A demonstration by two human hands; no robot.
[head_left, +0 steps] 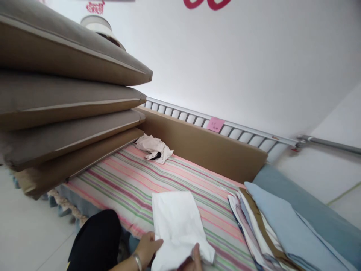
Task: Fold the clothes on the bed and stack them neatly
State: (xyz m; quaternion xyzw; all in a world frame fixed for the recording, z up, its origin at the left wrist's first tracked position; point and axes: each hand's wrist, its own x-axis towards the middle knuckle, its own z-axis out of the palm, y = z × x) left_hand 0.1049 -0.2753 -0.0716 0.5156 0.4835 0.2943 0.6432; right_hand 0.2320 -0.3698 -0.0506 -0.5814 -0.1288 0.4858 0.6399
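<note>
A piece of white cloth [177,214], folded into a narrow shape, lies on the striped bedspread [132,177] at the bottom middle. My left hand [147,248], with a bracelet on its wrist, pinches the cloth's left edge between thumb and fingers. At the cloth's lower edge, my right hand [194,261] grips the fabric with one digit showing on top. The frame's bottom edge cuts off much of that hand. Whether the cloth is a garment I cannot tell.
Thick grey-brown cushions [70,90] are stacked at left. Folded clothes [290,218] lie at right. A crumpled pale garment [155,146] rests near the back. Behind it, a brown board [203,143] leans against a white radiator [183,114]. My black-clad knee [94,241] is at the bed's edge.
</note>
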